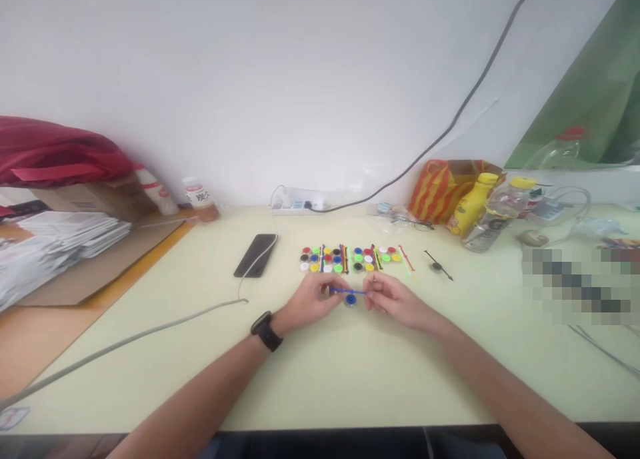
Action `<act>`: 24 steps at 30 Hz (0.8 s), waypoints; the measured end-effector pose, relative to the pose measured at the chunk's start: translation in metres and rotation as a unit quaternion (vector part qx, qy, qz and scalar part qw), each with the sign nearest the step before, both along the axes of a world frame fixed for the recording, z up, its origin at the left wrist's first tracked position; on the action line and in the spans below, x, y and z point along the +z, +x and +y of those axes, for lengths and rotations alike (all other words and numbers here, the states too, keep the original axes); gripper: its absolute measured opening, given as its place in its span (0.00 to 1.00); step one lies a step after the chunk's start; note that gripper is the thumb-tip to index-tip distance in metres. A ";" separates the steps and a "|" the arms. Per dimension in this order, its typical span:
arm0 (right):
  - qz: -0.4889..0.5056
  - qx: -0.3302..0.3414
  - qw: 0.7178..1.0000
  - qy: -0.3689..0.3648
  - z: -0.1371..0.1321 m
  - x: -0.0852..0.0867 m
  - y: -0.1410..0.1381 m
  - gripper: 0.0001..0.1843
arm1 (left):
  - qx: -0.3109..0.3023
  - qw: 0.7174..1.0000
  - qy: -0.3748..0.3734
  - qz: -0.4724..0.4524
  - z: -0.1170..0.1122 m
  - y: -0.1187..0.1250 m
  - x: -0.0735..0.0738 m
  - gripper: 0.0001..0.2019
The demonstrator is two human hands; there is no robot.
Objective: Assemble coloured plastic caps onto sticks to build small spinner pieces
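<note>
The pale yellow-green counter [350, 372] carries all items, with the work kept central. A black smartphone [256, 255] lies left of centre, cabled and apart from the work. Beyond the hands, small round coloured discs [327, 259] sit in tidy rows divided by coloured sticks, apparently sorted for easy picking. The left hand [310, 299] and right hand [393, 300] each pinch one end of a thin blue stick [349, 290], holding it level. A small blue disc [351, 300] lies directly beneath its middle; contact cannot be told.
</note>
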State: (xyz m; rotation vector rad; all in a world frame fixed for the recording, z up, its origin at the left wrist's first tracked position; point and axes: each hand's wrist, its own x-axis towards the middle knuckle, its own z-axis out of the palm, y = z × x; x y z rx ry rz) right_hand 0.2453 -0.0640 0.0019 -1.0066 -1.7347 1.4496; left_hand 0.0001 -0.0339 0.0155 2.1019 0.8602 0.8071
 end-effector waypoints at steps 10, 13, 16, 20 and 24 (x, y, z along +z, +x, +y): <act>-0.039 -0.047 0.998 -0.027 0.008 -0.010 -0.008 0.15 | -0.001 1.000 0.012 0.023 0.003 0.003 -0.006 0.07; -0.054 -0.058 0.996 -0.041 0.008 -0.008 -0.010 0.15 | -0.003 1.000 0.014 0.023 0.003 0.003 -0.007 0.08; -0.061 -0.064 0.994 -0.057 0.008 -0.006 -0.011 0.14 | -0.004 0.999 0.017 0.030 0.002 0.002 -0.008 0.08; -0.064 -0.086 0.992 -0.062 0.009 -0.008 -0.013 0.14 | -0.004 0.998 0.036 0.049 0.001 0.002 -0.006 0.07; -0.049 -0.121 0.990 -0.046 0.012 -0.014 -0.015 0.14 | 0.004 0.995 0.065 0.074 -0.001 0.002 -0.003 0.06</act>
